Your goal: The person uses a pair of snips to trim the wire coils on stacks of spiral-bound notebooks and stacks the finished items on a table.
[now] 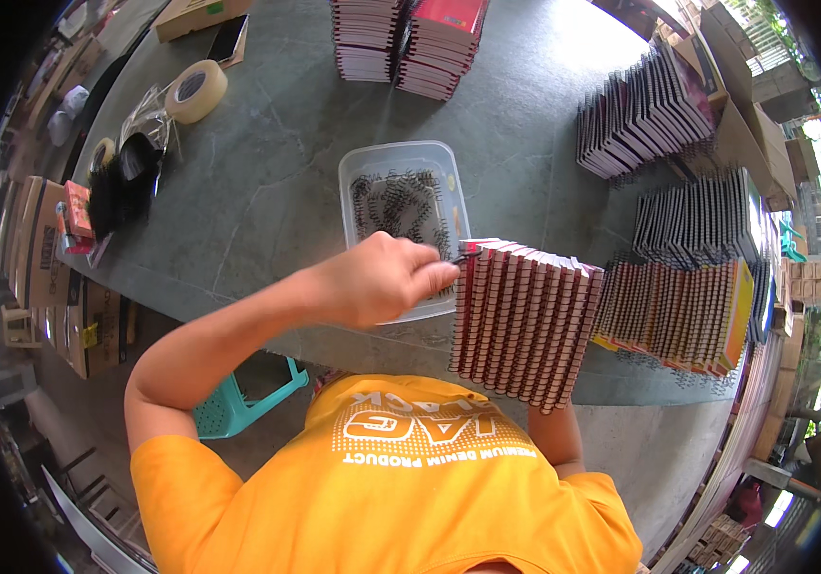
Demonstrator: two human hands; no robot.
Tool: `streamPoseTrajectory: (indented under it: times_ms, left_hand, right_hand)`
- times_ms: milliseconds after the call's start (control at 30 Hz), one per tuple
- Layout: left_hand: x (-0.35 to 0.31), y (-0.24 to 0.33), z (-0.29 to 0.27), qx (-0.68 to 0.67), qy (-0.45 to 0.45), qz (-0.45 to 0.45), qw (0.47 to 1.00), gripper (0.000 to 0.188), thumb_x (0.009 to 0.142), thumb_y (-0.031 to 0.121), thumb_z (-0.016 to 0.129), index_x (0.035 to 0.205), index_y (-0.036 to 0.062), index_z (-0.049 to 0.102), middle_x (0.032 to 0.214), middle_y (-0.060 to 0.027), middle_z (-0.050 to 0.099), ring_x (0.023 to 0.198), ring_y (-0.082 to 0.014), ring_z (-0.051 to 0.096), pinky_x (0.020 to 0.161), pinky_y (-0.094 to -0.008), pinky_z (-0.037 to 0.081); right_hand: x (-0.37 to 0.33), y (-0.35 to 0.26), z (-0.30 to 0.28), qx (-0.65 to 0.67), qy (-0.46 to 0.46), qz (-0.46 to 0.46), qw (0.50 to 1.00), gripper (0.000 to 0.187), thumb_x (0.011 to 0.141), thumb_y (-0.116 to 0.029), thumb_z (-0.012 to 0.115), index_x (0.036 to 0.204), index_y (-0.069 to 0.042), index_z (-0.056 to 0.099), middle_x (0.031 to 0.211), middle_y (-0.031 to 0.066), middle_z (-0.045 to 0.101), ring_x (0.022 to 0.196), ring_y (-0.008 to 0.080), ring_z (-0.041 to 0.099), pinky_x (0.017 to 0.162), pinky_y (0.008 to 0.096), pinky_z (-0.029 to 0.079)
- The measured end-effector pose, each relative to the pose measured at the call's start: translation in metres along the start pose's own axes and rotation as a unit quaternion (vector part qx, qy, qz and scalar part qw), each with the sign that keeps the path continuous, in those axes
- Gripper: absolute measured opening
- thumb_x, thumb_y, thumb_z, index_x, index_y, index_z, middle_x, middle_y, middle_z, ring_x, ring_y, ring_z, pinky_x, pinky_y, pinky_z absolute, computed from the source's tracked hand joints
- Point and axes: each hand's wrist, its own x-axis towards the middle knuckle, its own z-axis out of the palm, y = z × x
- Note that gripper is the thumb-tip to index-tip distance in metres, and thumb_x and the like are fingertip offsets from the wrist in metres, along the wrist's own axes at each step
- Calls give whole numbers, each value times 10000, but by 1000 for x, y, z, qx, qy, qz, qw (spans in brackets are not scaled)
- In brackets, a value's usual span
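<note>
A stack of spiral-bound notebooks (525,320) stands in front of me, coil spines facing me, dark red covers between them. My left hand (384,280), slightly blurred, is closed at the stack's upper left corner. A small dark piece (468,256) juts from its fingertips there; its kind is unclear. My right forearm (557,440) reaches up behind the notebooks, which hide the right hand and its fingers. Under and beyond my left hand sits a clear plastic tub (351,167) holding many loose dark wire coils (401,206).
More spiral notebooks stand at the right: yellow-edged (674,311), dark-coiled (693,220) and a farther pile (645,110). Red-covered stacks (439,48) stand at the far side. Tape (196,91), a phone (228,38) and a black brush-like thing (123,177) lie left. A teal stool (248,397) is below the table.
</note>
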Motion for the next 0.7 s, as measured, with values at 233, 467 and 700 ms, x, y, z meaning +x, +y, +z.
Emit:
streamPoseTrajectory:
  times_ms: [233,467,700]
  left_hand:
    - [-3,0,-13,-179,-97,-100,974,499,930,427,383,951,-25,594,778,-134,628,699,-219,640,648,-317,511]
    - [-10,-1,-16,-324,-139,-139,925,478,932,373,387,999,-61,575,780,-148,629,687,-235,648,649,-323,536]
    - [0,-1,-4,-224,-57,-41,972,413,933,349,390,864,-23,555,744,-173,613,660,-278,635,608,-354,525]
  right_hand:
    - [4,-1,-5,5,-18,-9,1000,557,843,-388,558,1255,-26,463,1230,167,516,1125,255,514,941,415,432]
    - [13,4,-3,12,-28,-8,1000,561,841,-390,560,1256,-26,462,1230,167,516,1126,255,513,942,416,431]
    - [20,8,8,14,-31,-1,999,566,838,-392,562,1255,-23,461,1226,169,518,1122,257,516,940,416,433]
